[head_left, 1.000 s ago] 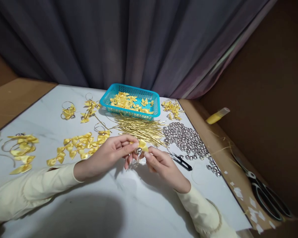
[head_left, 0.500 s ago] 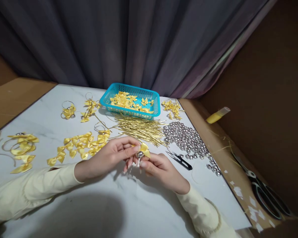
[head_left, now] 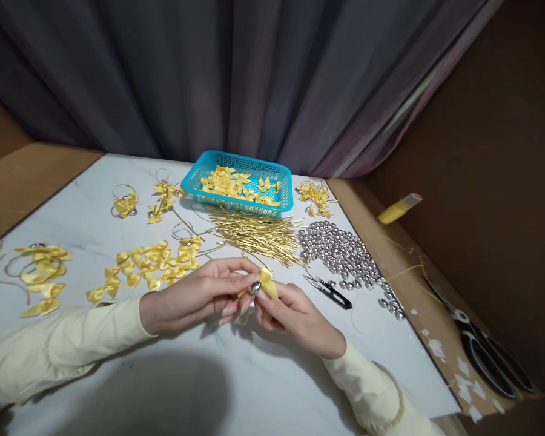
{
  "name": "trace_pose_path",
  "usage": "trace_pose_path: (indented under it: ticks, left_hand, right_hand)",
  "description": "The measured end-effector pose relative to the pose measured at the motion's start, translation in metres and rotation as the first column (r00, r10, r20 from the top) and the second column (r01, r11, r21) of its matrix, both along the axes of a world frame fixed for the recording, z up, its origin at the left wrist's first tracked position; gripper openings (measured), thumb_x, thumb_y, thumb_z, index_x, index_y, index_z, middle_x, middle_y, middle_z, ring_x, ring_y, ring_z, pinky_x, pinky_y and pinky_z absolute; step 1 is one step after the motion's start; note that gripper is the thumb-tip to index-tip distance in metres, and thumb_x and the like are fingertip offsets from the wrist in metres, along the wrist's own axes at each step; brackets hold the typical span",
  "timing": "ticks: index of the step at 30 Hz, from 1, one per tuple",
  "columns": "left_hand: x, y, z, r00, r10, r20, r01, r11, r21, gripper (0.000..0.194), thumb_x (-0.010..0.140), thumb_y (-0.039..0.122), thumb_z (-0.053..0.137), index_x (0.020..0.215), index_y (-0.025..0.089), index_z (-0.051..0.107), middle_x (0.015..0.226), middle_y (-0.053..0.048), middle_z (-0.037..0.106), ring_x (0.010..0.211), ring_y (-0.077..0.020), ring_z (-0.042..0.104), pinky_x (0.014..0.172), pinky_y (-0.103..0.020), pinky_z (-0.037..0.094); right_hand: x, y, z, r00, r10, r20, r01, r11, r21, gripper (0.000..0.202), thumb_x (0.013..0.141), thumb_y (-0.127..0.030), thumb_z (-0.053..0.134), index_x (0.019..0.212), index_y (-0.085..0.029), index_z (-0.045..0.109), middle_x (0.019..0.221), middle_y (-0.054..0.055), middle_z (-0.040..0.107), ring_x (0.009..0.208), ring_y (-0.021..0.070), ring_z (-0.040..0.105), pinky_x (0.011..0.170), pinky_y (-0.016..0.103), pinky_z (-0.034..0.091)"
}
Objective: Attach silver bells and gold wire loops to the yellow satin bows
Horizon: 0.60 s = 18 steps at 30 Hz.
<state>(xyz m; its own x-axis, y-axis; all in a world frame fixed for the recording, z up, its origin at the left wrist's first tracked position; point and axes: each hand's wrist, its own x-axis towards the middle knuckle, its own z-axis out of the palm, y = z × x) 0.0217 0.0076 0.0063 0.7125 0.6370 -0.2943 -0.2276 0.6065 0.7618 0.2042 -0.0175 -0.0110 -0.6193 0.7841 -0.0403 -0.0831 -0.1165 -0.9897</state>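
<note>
A yellow ribbon bow (head_left: 267,283) is pinched between both hands over the white tabletop (head_left: 172,387). Beside it, a silver bell-like bead (head_left: 255,287) sits at the fingertips of my left hand (head_left: 200,293). My right hand (head_left: 300,315) is closed on the bow's right side, its thumb and forefinger pressed on the ribbon. A gold tie (head_left: 264,264) sticks up behind the bow. The other fingers of both hands curl beneath and partly hide what is held.
A blue basket (head_left: 285,213) of yellow bows stands at the back. Gold ties (head_left: 254,233), silver beads (head_left: 340,251), black snips (head_left: 333,293) and loose bows (head_left: 152,260) lie around. Scissors (head_left: 485,354) lie at the right edge, below a yellow tube (head_left: 399,209).
The bow and bead have turned between the fingers. My left fingertips have shifted slightly right and down, and my right thumb has moved up onto the ribbon.
</note>
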Motion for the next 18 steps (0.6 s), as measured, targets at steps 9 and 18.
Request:
trace_pose_path:
  ticks: [9,18]
  left_hand:
    - [-0.001,-0.0002,-0.0064,0.999,0.026,0.023,-0.026,0.999,-0.022,0.017,0.08,0.028,0.069,0.087,0.015,0.062,0.055,0.003,0.055,0.043,-0.0044,0.045,0.039,-0.012,0.036]
    - [-0.0003,0.0006,-0.0016,1.0,0.018,0.0,-0.018,1.0,0.021,0.012,0.085,0.027,0.064,0.086,0.015,0.061,0.056,0.003,0.056,0.045,-0.0043,0.047,0.041,-0.011,0.038]
  right_hand:
    - [-0.0015,-0.0007,-0.0013,0.998,-0.004,0.057,0.001,0.998,0.063,0.032,0.093,-0.043,0.043,0.081,-0.015,0.054,0.056,-0.006,0.039,0.045,0.0043,0.031,0.04,0.019,0.025]
    - [0.0008,0.0016,-0.0053,0.999,0.012,0.051,-0.013,0.999,0.029,0.037,0.092,-0.047,0.041,0.075,-0.017,0.049,0.051,-0.007,0.036,0.042,0.0047,0.028,0.039,0.02,0.022]
